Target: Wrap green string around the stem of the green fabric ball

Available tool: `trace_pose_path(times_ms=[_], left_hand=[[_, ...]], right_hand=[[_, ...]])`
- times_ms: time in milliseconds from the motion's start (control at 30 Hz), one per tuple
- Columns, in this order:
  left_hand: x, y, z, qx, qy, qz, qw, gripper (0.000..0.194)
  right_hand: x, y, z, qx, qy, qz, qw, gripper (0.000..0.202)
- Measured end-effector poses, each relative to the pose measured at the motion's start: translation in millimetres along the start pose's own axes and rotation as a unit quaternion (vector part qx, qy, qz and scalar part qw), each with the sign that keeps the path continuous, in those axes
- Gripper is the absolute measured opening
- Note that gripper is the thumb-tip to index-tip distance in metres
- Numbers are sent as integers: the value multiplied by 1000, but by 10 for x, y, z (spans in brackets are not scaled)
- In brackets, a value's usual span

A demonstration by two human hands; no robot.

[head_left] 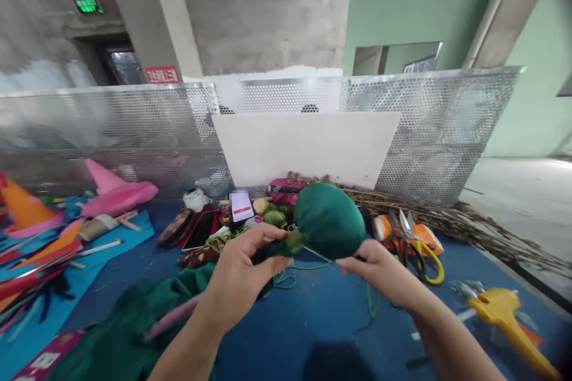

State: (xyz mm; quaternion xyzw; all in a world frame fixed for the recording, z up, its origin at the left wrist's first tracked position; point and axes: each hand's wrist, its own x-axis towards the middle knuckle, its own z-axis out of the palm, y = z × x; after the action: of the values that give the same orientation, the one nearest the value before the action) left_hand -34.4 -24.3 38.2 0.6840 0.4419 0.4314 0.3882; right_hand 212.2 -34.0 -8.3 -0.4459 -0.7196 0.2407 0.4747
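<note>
A stuffed ball of dark green cloth point(329, 220) is held up above the blue table. My left hand point(243, 265) pinches the gathered cloth at its neck, where light green yarn is wound round. My right hand point(373, 268) is just below the ball's right side, fingers pinched on the green yarn point(316, 255) that runs taut from the neck. Loose loops of the yarn lie on the table beneath. More dark green cloth point(129, 312) lies left of my left forearm, with a pinkish stick-like piece point(174, 317) on it.
To the right are scissors point(420, 250) and a yellow glue gun point(503, 312). Dried stalks point(473, 229) line the back right. Behind the hands lie a black phone point(201, 229) and green yarn balls point(274, 218). Pink and orange felt hats point(116, 196) stand left. A perforated metal screen point(438, 131) bounds the table.
</note>
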Motion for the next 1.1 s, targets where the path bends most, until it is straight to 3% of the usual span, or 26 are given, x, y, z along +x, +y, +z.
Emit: trace_pose_path(times_ms=[67, 133, 333, 400, 467, 533, 600, 733, 900, 1000, 1100], left_hand=[[36, 11, -85, -66, -11, -36, 997, 25], [66, 0, -127, -154, -58, -85, 983, 29], [82, -49, -5, -299, -157, -177, 924, 37], [75, -42, 54, -312, -162, -194, 916, 41], [76, -39, 93, -315, -158, -199, 914, 42], [86, -52, 109, -308, -152, -197, 918, 41], [104, -81, 112, -304, -146, -194, 921, 43], [132, -139, 110, -318, -160, -185, 916, 45], [137, -166, 122, -326, -166, -192, 911, 45], [136, -168, 165, -336, -166, -198, 906, 43], [129, -163, 228, -347, -172, -209, 898, 40]], right_hand=[[-32, -60, 20, 16, -129, 15, 991, 35], [-49, -87, 29, 20, -185, 38, 982, 37], [-44, -137, 298, 72, -12, 8, 997, 37], [-56, -186, 426, 127, -4, -2, 992, 39], [-77, -241, 504, 171, -46, 19, 984, 38], [-104, -292, 517, 164, -78, 64, 981, 35], [-137, -342, 490, 112, -46, 75, 990, 37], [-224, -433, 482, 43, 87, -39, 995, 27], [-341, -473, 583, -6, 183, -163, 969, 17], [-342, -470, 592, 53, 142, -202, 968, 20], [-296, -445, 598, 248, 72, -162, 953, 30]])
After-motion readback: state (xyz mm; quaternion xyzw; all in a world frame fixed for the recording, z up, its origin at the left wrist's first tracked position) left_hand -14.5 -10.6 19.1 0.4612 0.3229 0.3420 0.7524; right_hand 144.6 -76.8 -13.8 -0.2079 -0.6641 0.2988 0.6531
